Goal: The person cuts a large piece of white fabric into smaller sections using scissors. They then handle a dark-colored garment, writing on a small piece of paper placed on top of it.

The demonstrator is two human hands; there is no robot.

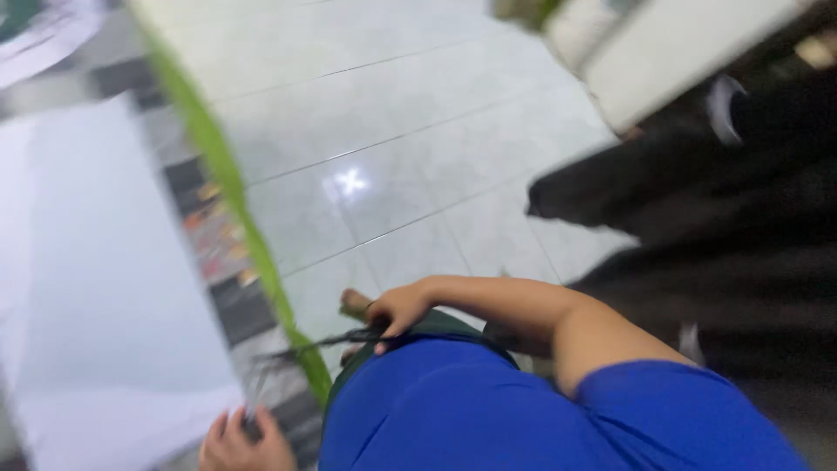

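The pale glossy tiled floor (pixel 392 148) in the upper middle of the frame is open, so a hand can pass there. At the left, a long green edge strip (pixel 231 187) borders a white flat surface (pixel 87 288). A dark black shape (pixel 697 209), blurred, blocks the right side.

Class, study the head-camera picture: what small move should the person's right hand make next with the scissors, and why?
Probably close the blades on the leaf. The right hand holds dark scissors whose blades reach the long green leaf strip near its lower end, while the left hand rests below it at the edge of the white sheet. The picture is blurred, so the blade position is uncertain.
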